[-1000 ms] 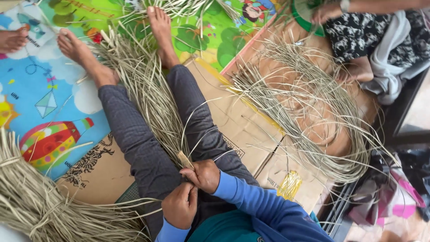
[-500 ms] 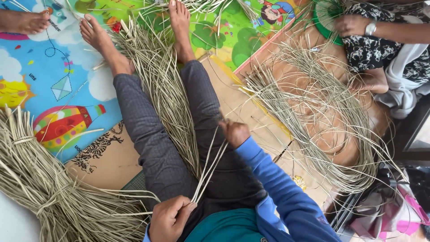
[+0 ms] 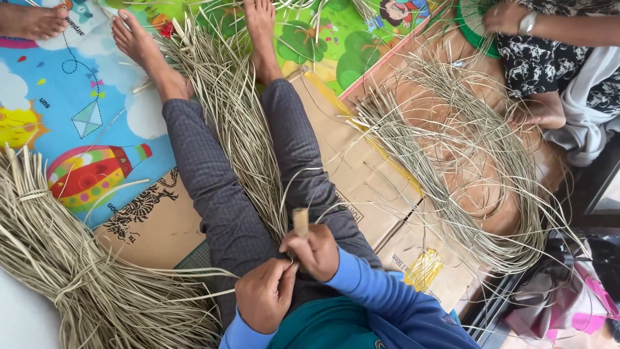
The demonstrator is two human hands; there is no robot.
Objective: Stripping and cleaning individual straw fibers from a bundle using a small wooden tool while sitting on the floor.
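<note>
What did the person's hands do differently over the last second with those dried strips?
Half a second ago the right hand was stretched out over the lap; it has come back beside the left hand and now grips a short tan piece upright among the strips. The legs and the big bundle stayed put.
</note>
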